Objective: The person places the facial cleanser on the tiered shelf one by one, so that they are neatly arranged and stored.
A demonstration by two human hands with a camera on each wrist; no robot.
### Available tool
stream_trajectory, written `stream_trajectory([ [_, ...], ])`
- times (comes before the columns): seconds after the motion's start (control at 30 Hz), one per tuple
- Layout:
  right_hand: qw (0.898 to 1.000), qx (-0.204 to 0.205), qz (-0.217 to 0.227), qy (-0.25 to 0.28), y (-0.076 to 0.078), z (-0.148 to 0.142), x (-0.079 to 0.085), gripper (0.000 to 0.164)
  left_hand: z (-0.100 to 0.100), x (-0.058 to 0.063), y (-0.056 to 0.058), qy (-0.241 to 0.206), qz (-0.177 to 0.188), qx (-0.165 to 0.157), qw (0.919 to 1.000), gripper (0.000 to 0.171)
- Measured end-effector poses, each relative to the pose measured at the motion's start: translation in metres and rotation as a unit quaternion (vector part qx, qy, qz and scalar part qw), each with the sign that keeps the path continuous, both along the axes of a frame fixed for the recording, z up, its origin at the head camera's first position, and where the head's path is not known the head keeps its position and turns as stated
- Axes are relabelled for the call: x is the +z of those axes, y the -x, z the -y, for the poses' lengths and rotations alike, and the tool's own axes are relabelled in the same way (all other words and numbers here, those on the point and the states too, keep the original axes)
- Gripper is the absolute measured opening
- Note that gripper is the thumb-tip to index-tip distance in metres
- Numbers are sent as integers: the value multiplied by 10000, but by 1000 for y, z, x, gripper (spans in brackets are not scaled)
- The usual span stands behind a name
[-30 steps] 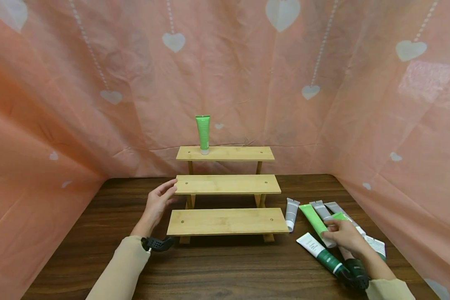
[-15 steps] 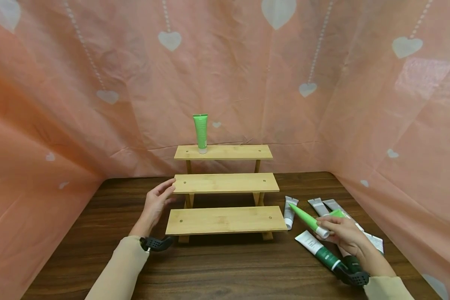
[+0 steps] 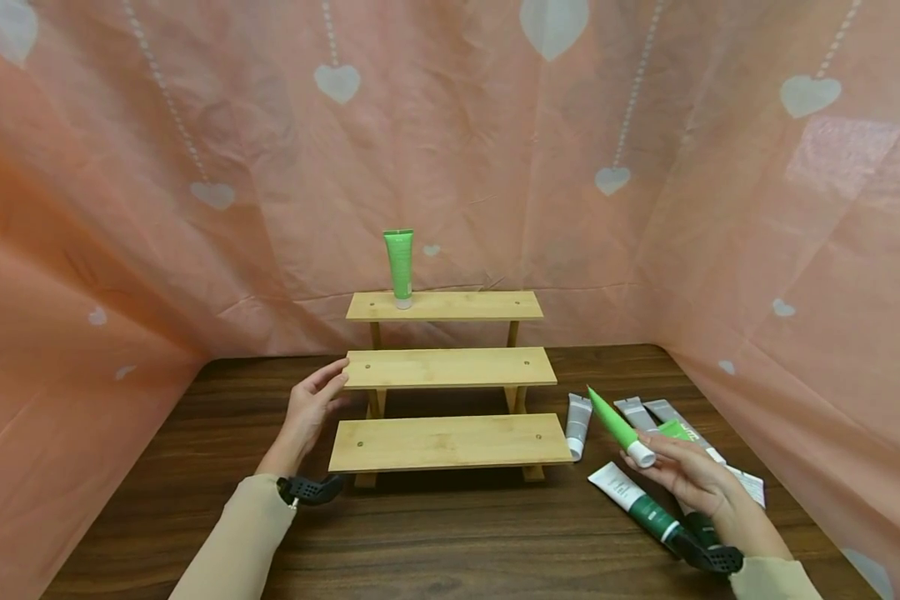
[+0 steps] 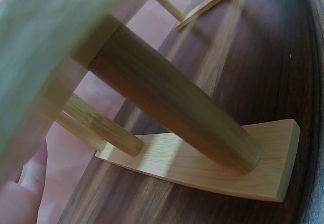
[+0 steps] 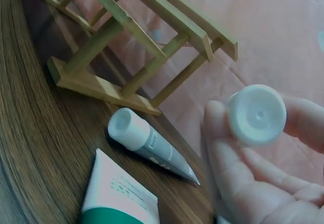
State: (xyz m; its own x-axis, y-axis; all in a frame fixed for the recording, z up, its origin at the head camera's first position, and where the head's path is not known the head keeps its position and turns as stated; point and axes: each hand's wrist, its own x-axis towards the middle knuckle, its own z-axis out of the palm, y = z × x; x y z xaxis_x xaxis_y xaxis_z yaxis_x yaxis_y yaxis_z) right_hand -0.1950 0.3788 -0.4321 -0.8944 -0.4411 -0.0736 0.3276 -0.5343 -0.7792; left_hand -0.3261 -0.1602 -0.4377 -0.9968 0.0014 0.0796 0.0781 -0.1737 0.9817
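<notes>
Pink fabric (image 3: 480, 167) hangs in creases on three sides, printed with pale hearts (image 3: 337, 83), several at the ends of dotted strings (image 3: 633, 96). The left-hand side deepens to orange; on the right, a pale patch of light (image 3: 847, 162) shows. Below lies a dark brown wood-grained table (image 3: 457, 533) with rounded far corners

The rack (image 3: 450, 442) is pale wood, smooth and faintly satiny, with fine grain on its boards and round posts (image 4: 174, 97); its screws (image 3: 360, 444) look like metal. The table (image 3: 450, 533) has a dark, streaked wood-grain top with a soft sheen. The held tube (image 3: 613, 418) is smooth plastic, its cap (image 5: 258, 115) hard and glossy. The grey tube (image 5: 166, 150) looks like plastic too. The drape (image 3: 465, 150) is thin, creased cloth, slightly shiny; the sleeves (image 3: 247, 529) are matt cloth.
</notes>
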Motion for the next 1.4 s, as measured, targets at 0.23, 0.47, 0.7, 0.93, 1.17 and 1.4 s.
stream_trajectory([
  [0.23, 9980, 283, -198, 521, 3, 5, 1, 42, -1, 12, -11, 60, 37, -114, 9999, 44],
  [0.47, 9980, 75, -524, 344, 2, 11, 7, 39, -1, 14, -13, 36, 52, -119, 9999, 43],
  [0.7, 9952, -566, -689, -399, 4, 24, 11, 36, 3, 0, -2, -37, -38, -112, 9999, 45],
  [0.93, 9877, -1017, -639, -1000, 10, 33, 14, 45, 2, -5, 0, 82, -303, 0, 9995, 47],
  [1.17, 9824, -1233, -824, -1138, 14, 40, 17, 45, 2, -2, 0, 78, -304, -41, 9995, 43],
  [1.4, 9772, -1370, -1099, -1191, 20, 46, 24, 40, 1, -2, 0, 24, -204, -57, 9998, 46],
])
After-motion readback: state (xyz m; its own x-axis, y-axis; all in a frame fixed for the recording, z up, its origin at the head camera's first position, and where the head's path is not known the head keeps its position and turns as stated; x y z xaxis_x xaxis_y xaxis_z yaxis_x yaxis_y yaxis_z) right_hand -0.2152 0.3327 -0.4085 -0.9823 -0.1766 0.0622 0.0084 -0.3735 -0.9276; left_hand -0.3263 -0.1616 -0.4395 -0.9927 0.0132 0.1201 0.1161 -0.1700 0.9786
